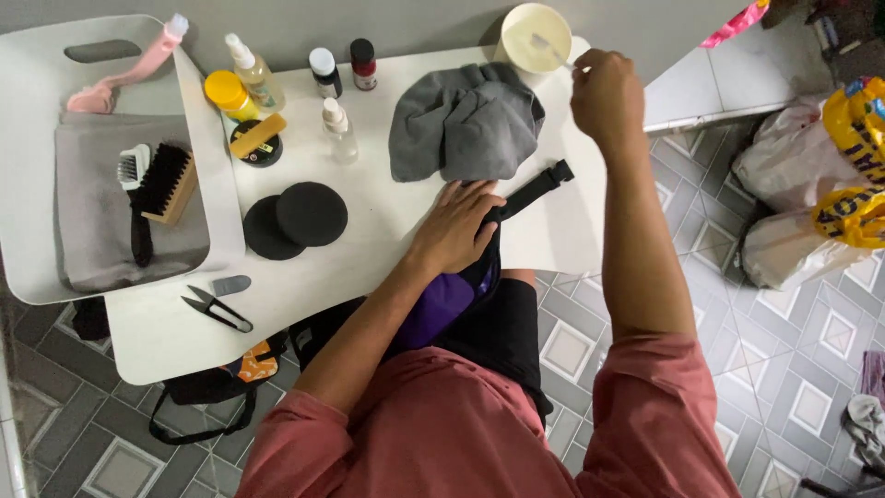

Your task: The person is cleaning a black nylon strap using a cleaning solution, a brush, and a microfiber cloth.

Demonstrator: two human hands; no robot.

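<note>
On the white table (387, 267), the flat left hand (456, 226) presses a black strap (535, 189) beside a crumpled grey cloth (466, 120). The right hand (604, 92) pinches a thin white stick (553, 51) over a cream bowl (535, 37). A white tray (28, 240) holds brushes (157, 184).

A black strap (530, 194) with a plastic buckle at its end lies slanted across the white table's near right part — the left hand (456, 226) rests flat on its lower stretch, fingers spread toward a crumpled grey cloth (466, 120) heaped just beyond. The strap runs down off the table edge into a black-and-purple bag (452, 300) on the lap. The right hand (604, 92) is raised beside a cream round tub (536, 37), pinching a thin white stick (what kind is unclear) over its rim.
</note>
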